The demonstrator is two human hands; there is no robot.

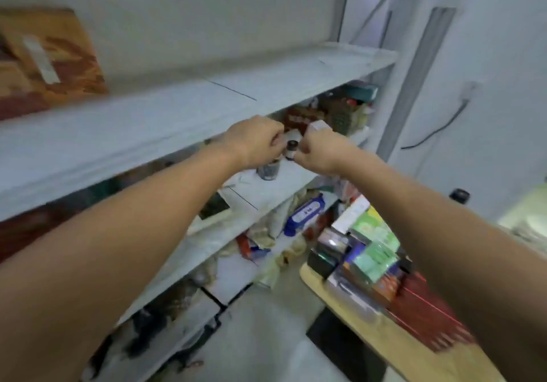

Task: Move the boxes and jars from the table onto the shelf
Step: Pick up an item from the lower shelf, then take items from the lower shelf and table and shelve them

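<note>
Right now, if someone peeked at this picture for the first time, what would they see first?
Two bare arms reach to a white shelf, where the left hand and the right hand come close on either side of a small jar with a dark lid. It is too blurry to tell what either hand holds. At the lower right, a pile of colourful boxes crowds the wooden table.

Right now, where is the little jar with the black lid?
In the head view, the black-lidded jar stands on the shelf below the top board, between the left hand and the right hand, just behind a darker jar.
</note>
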